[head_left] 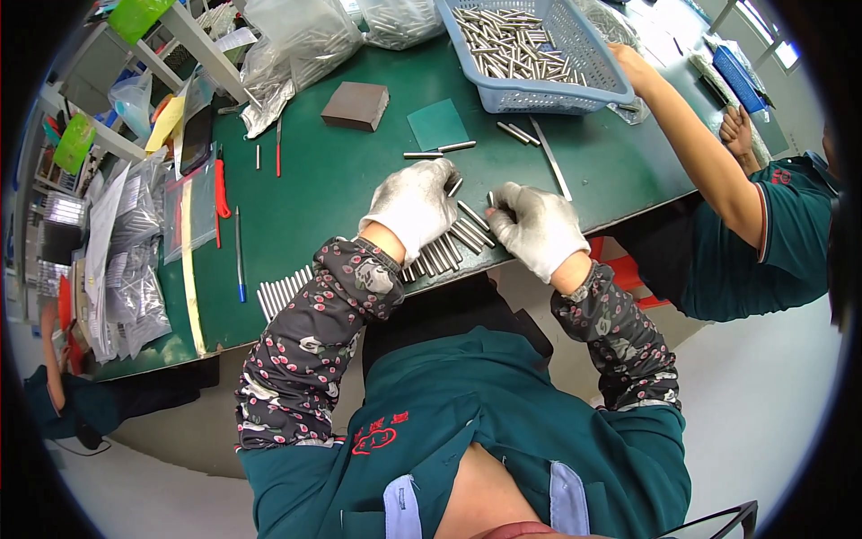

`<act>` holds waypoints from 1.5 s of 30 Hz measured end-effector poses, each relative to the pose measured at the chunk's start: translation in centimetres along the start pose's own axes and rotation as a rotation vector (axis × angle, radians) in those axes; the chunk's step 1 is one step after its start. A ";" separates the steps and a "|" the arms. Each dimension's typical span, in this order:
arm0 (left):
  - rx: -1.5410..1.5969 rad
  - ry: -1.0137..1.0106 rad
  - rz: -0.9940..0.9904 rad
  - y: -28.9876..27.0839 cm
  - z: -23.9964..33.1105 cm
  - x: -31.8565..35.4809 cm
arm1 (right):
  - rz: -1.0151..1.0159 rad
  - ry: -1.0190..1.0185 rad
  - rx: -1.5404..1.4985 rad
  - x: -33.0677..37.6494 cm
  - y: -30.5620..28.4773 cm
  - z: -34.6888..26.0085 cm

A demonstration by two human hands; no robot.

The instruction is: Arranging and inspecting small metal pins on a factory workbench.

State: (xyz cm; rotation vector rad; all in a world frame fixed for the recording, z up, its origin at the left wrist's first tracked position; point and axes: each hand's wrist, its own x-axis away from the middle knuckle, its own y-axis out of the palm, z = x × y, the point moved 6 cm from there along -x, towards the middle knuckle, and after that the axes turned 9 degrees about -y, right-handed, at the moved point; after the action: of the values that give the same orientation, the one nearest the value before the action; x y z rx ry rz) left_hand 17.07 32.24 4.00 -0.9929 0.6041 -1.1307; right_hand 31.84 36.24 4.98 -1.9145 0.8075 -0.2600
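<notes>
Directly below your chin, both gloved hands sit at the near edge of the green tabletop [341, 171]. Your left hand [413, 208] lies palm down over a row of metal rods [449, 244], fingers curled, with one rod end showing at the fingertips; whether it is actually gripped, you cannot tell. Your right hand [536, 226] sits just beside it, fingers pinched narrow on the end of a single rod [491, 198] that stands nearly upright.

Rod row: packed side by side, touching, long axes running from the tabletop edge away toward the far right. It lies under and between the two hands; the left hand covers more of it. A second row of rods [283, 293] lies at the edge further left, beside your left forearm.

Margin: the row sits very close to the near edge, little room toward you. Beyond the hands the green surface is open as far as loose rods [440, 150], a flat metal strip [549, 170] and a green square pad [438, 124]. Farther off stands a brown block [356, 105], then a blue basket [593, 67] of rods, where a co-worker's arm [691, 144] reaches in from the right.
</notes>
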 end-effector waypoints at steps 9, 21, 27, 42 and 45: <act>0.456 0.184 0.004 -0.3 1.0 0.1 | 0.190 -0.039 -0.455 -0.4 -0.9 1.6; -0.060 0.241 -0.065 -1.6 1.2 2.0 | -0.059 0.059 -0.475 -1.0 -0.5 5.6; -0.093 0.229 -0.049 -0.4 0.8 2.4 | -0.022 -0.173 -0.139 -2.2 1.6 1.4; -0.010 0.312 -0.054 -0.9 0.3 3.6 | -0.083 -0.225 -0.130 0.3 0.6 -0.3; -0.069 0.266 0.083 -2.7 -0.5 2.6 | 0.120 -0.074 -0.022 -0.2 -2.3 1.8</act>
State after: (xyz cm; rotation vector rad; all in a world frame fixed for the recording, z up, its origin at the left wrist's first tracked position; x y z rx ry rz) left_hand 16.34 29.42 6.37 -0.8736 0.8949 -1.1837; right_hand 33.56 38.27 6.14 -1.8769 0.8753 -0.1070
